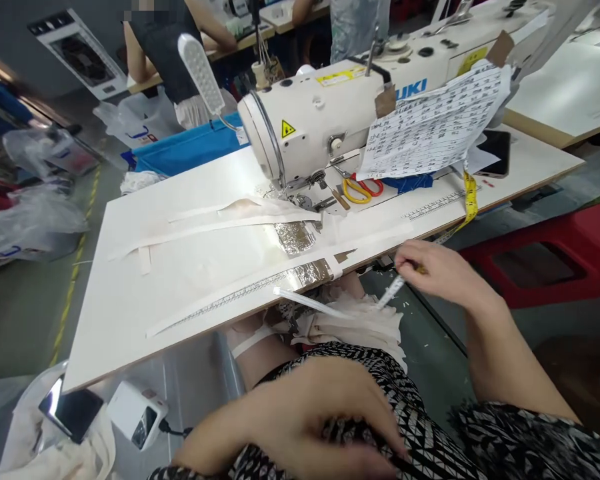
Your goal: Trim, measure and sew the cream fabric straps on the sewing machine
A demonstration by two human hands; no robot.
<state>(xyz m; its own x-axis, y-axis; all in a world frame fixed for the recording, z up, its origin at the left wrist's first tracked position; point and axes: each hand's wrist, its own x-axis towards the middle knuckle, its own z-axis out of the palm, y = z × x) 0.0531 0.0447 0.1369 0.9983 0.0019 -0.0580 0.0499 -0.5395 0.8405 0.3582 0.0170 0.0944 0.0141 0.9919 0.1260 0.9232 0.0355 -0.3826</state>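
Near the table's front edge, my right hand (pixel 433 270) is closed on a tape measure (pixel 393 291); its white marked side slants down toward my lap. My left hand (pixel 320 407), slightly blurred, hovers over my patterned dress, with a gap between thumb and fingers and nothing visible in it. Cream fabric (pixel 355 323) lies bunched on my lap. A thin white strip (pixel 313 304) reaches from it toward the table edge. On the table, a long pale fabric piece (pixel 230 223) lies close to the sewing machine (pixel 320 110)'s needle area.
Scissors (pixel 363 189) with red and yellow handles rest beside the machine. A handwritten sheet (pixel 435 123) hangs from its arm, with a phone (pixel 494 152) behind. Ruler markings (pixel 235 293) run along the white tabletop (pixel 130 267). A red stool (pixel 550 250) stands right. Other people work beyond.
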